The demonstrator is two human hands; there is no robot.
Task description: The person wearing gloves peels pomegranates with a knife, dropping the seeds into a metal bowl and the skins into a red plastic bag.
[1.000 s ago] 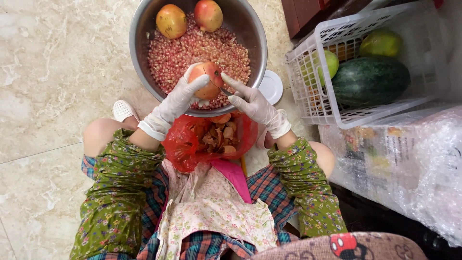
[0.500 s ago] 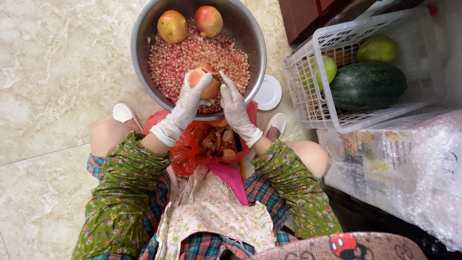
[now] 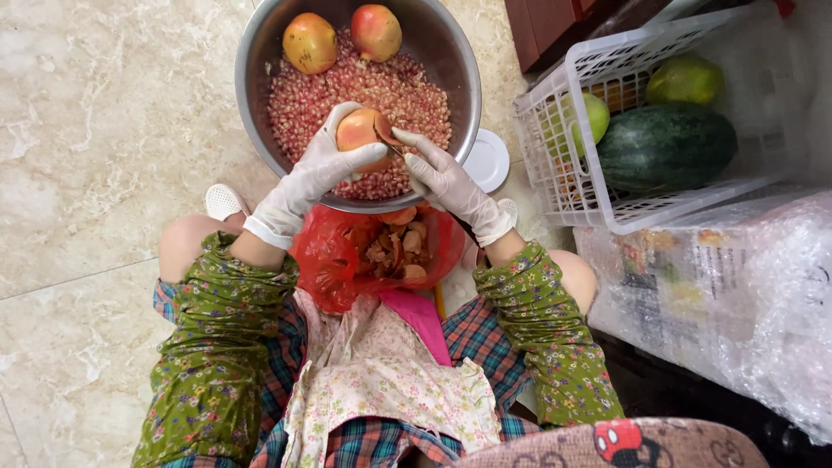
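**Gloved hands work a pomegranate over a bowl of seeds**

We see the left hand (image 3: pixel 316 169), in a thin white glove, cupped around a partly peeled pomegranate (image 3: pixel 360 132), its fingers curled and grasping the fruit from the side and below. The fruit sits above the near part of a large steel bowl (image 3: pixel 253 52), over the heap of loose red seeds (image 3: pixel 364 91) that fills it. The right hand (image 3: pixel 446 178), gloved the same way, presses against the fruit's right side; its fingers pinch a small flap of rind (image 3: pixel 385 130) there, and a thin blade-like tool seems to lie under them, though we cannot tell for certain.

At the far side of the bowl, 2 whole pomegranates (image 3: pixel 310 42) rest on the seeds, touching each other. Just below the bowl's near rim, between the person's knees, a red plastic bag (image 3: pixel 325 260) holds pieces of peel (image 3: pixel 394 247). A small white lid (image 3: pixel 487 159) lies on the marble floor (image 3: pixel 95 130) just beside the bowl's right edge. To the right stands a white plastic basket (image 3: pixel 555 78) with a dark green watermelon (image 3: pixel 663 143) and 2 green fruits (image 3: pixel 685 80) inside. A clear plastic-wrapped bundle (image 3: pixel 737 295) lies near it.
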